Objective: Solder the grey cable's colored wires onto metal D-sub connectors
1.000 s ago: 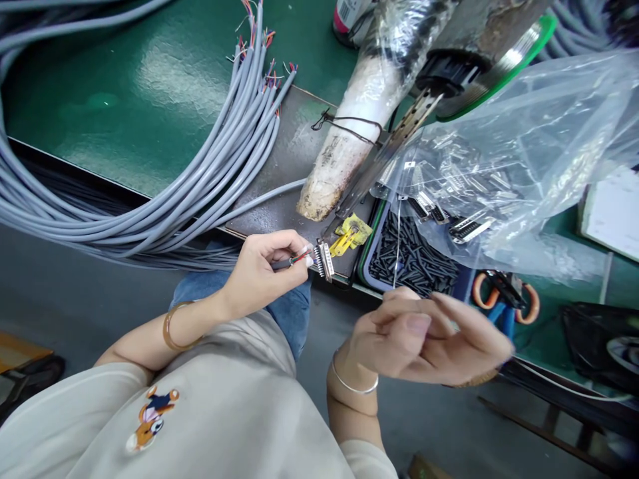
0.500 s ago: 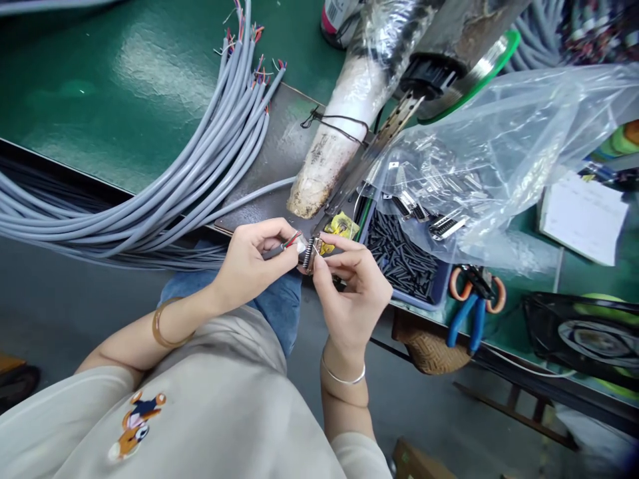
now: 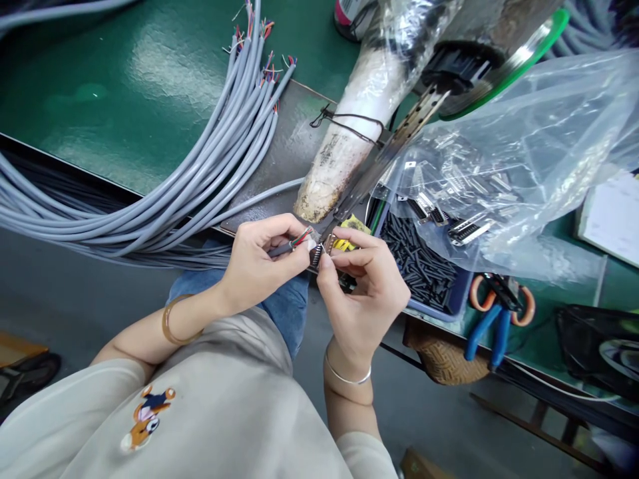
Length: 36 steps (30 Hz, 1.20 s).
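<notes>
My left hand (image 3: 267,256) is closed round the end of a grey cable (image 3: 280,250), its stripped red, green and white wires showing at the fingertips. Between my two hands is a small metal connector (image 3: 317,255) with a row of pins. My right hand (image 3: 363,273) pinches the connector's right side with thumb and index finger, and a thin pale wire shows at the fingertips. Just above the fingers is the lower end of a slim metal bar (image 3: 344,206). A yellow piece (image 3: 352,233) lies behind my right fingertips.
Grey cables (image 3: 200,173) fill the left. A wrapped white tube (image 3: 344,133) slants down above my hands. Right of them are a blue bin (image 3: 462,293) of black sleeves, a clear bag (image 3: 524,153) of connectors, blue-handled pliers (image 3: 489,332) and a solder spool (image 3: 544,46).
The view has shifted, so most things sit a little further right. My hands keep their grip on the cable and connector, with the right fingers slightly readjusted.
</notes>
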Available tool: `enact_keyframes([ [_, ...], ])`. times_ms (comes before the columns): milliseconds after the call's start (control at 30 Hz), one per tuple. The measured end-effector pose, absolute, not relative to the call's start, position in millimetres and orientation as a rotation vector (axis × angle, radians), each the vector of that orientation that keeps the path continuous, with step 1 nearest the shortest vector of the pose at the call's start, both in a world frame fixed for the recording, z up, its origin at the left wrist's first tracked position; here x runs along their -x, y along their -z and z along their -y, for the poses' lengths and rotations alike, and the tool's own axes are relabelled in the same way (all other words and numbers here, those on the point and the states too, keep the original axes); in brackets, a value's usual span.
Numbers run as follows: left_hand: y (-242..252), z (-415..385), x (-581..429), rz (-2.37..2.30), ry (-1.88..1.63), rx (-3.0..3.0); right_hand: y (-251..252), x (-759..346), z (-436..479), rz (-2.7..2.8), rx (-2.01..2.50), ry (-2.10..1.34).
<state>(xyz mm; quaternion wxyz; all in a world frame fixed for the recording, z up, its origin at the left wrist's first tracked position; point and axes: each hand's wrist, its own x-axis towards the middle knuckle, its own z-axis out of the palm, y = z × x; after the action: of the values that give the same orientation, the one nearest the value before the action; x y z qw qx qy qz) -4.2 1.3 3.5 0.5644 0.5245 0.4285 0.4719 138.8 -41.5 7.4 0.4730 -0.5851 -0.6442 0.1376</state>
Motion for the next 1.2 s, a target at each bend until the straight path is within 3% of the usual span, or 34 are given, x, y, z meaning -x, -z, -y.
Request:
enact_keyframes([
  [433,-8.4,-3.4,6.7,-1.013,-1.042,-1.197,-7.2,-140.3,43.8,1.643,1.413,-0.336],
  [767,-1.2,10.3,11.0,-0.851,-1.143,-1.564,-9.3,-148.9,61.2,1.591,1.477,-0.433],
  [1000,4.0,24.6,16.8,-0.842,-1.197,-1.328,8.8,-150.1,72.0,1.675,1.252,-0.043],
  [1200,5.6,31.8,21.3,-0.778,-1.154,-1.222,14.6,-150.6,78.8,1.711,1.195,0.046],
])
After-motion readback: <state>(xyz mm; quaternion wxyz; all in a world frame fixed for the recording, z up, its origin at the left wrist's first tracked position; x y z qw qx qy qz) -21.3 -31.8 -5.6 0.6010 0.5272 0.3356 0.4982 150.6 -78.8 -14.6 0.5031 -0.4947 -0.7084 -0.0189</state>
